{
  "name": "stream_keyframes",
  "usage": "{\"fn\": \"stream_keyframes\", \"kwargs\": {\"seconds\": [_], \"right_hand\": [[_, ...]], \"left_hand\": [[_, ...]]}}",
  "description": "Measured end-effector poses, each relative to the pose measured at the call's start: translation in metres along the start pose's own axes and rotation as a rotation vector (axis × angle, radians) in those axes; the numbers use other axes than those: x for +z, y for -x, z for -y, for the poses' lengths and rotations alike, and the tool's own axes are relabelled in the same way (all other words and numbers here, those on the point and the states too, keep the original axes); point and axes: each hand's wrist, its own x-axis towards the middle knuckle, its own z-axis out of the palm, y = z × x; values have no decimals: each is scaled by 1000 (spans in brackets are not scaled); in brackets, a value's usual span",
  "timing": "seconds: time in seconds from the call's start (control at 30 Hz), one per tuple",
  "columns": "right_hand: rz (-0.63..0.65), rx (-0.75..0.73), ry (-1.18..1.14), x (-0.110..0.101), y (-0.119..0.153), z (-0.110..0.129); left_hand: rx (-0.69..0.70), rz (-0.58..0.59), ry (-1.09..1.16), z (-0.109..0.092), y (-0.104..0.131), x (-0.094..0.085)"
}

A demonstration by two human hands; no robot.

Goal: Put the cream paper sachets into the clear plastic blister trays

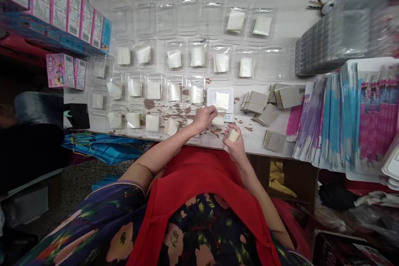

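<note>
My left hand (pixel 205 118) is closed, thumb and fingers pinched together, at the near left edge of a small white digital scale (pixel 230 95). A white square packet (pixel 222 100) lies on the scale. Just beside my left fingertips is a pale piece (pixel 218 120); whether they grip it I cannot tell. My right hand (pixel 238 147) wraps round a cream-coloured stack of small sheets (pixel 232 135), close to the table's front edge. Left of the scale, clear plastic trays (pixel 196 89) stand in rows, many with a white packet inside, such as this packet (pixel 174 92).
Grey card stacks (pixel 257 102), some banded, lie right of the scale. Beyond them stand purple, blue and pink printed cards (pixel 330 108) and a tall pile of clear trays (pixel 330 33). Pink boxes (pixel 59 4) line the left. Several trays (pixel 188 14) at the back hold nothing.
</note>
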Motion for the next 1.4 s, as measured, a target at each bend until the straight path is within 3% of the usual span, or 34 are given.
{"fn": "stream_keyframes", "kwargs": {"seconds": [0.13, 0.27, 0.43, 0.57, 0.7, 0.83, 0.97, 1.1, 1.27, 1.4], "right_hand": [[-47, -4, -15, -10, -2, -5], [-96, 9, -40, -17, -2, -7], [-110, 47, -79, -22, -2, -5], [-110, 66, -111, -26, -3, -6], [-104, 72, -125, -25, -3, -7], [-94, 65, -121, -20, -2, -8], [-63, 62, -135, -16, -1, -8], [12, 71, -164, -10, 1, -7], [38, 59, -167, -4, 4, -8], [16, 34, -166, -4, 5, -12]], "left_hand": [[-33, -26, 82, 0, -40, -2], [-30, -50, -17, 4, -73, 4], [8, -147, -241, 10, -86, 16], [-42, -228, -239, 7, -75, 12], [-64, -197, -101, 2, -47, -2], [-105, -95, 23, 14, -11, -5], [-140, 24, 78, 31, 23, 6], [-96, 222, 184, 30, 47, 18], [-55, 333, 184, 19, 52, 21], [-38, 260, -50, 19, 31, 8]]}}
